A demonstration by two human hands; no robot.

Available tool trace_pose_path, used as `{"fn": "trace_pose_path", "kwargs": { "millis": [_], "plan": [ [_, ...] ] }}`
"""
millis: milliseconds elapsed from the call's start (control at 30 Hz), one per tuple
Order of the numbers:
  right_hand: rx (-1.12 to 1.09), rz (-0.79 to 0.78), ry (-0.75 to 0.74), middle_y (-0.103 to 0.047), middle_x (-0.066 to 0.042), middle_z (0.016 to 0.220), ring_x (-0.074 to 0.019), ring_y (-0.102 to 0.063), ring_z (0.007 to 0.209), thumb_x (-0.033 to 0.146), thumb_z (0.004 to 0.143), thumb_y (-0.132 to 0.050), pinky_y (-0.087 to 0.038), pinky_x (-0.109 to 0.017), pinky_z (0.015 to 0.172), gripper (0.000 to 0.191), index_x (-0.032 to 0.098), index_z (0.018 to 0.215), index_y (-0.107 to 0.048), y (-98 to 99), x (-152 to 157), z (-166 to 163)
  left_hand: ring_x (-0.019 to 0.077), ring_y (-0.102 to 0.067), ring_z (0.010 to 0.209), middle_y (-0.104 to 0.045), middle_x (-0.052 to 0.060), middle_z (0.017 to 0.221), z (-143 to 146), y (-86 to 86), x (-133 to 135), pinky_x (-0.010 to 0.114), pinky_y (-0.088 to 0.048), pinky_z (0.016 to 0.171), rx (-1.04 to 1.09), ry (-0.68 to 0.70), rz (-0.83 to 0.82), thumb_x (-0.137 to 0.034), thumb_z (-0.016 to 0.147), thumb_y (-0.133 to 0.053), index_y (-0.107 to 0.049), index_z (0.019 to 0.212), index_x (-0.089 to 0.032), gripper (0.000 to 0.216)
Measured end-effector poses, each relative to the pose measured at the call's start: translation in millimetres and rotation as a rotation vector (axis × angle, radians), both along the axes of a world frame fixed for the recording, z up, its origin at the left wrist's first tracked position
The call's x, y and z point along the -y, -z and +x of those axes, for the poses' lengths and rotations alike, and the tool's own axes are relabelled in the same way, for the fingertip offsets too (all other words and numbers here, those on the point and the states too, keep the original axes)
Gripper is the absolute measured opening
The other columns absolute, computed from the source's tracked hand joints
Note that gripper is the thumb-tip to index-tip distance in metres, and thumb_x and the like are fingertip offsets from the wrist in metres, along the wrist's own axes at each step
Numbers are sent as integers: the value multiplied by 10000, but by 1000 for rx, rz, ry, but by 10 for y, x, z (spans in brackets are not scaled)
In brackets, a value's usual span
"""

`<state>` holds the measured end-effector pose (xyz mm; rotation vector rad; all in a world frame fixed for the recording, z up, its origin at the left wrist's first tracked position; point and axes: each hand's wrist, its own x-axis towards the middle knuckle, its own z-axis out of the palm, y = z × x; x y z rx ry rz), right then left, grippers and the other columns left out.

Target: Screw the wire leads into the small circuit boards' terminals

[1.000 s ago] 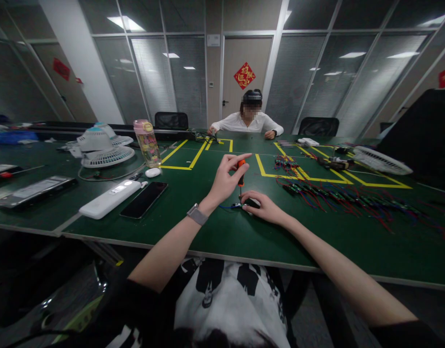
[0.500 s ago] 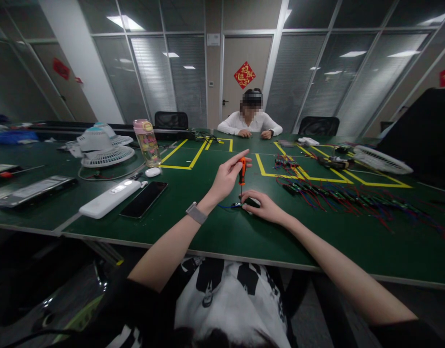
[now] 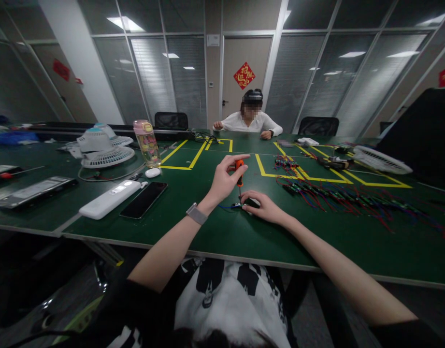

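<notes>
My left hand (image 3: 224, 180) pinches the orange handle of a small screwdriver (image 3: 239, 176), held upright with its tip down on a small black part (image 3: 250, 203) on the green table (image 3: 215, 227). A watch is on that wrist. My right hand (image 3: 265, 207) lies on the table with its fingers closed on the black part, pressing it down. Thin blue wires run out from the part toward the left.
A row of small parts with red and blue wires (image 3: 338, 198) lies to the right. A black phone (image 3: 144, 199), a white power bank (image 3: 109, 198), a pink bottle (image 3: 147, 143) and white fans (image 3: 102, 145) sit left. Another person (image 3: 249, 121) sits across the table.
My left fingers have shifted on the screwdriver handle, rolling it, while its tip stays on the part. My right hand has stayed put. The person opposite has moved their hands.
</notes>
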<state>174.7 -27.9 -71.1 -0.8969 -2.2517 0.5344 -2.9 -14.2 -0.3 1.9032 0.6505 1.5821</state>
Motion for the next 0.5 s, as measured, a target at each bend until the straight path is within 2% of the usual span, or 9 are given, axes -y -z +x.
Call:
{"fn": "trace_pose_path", "kwargs": {
  "millis": [100,200,267,400,500],
  "plan": [
    [-1,2,4,-659,-68,1050,-225,-597,1041,235,818,-610,-434,-402,955,88,210,893,-648,-4,3,-2,132,-569,923,-577,50,1046,-1,-5,12,251,-466,839,-29,-51,39,-275,845,-583,-661,1108,-232,278],
    [-10,-1,14,-654,-73,1070,-225,-595,1053,243,811,-623,-427,-402,967,95,206,895,-652,0,3,-1,128,-598,923,-609,59,1068,2,-27,19,260,-472,835,-8,101,-38,-231,914,-445,-595,1212,-215,334],
    [-19,-7,24,-650,-80,1082,-225,-597,1052,250,807,-630,-425,-403,970,101,200,892,-653,10,0,0,125,-621,862,-639,61,1037,6,-32,17,264,-489,800,28,174,-85,-222,909,-450,-566,1241,-189,354],
    [-39,-18,36,-654,-83,1080,-223,-604,1040,260,797,-641,-421,-410,973,102,194,874,-652,37,-14,7,121,-608,796,-650,49,962,10,-14,6,240,-490,745,30,64,-42,-259,817,-620,-643,1117,-176,312],
    [-48,-25,43,-653,-82,1082,-220,-607,1035,261,790,-646,-420,-410,972,102,192,865,-654,52,-23,12,129,-593,854,-625,51,1009,1,-20,11,233,-481,754,-13,-12,7,-290,835,-599,-670,1075,-207,263]
  ]
}}
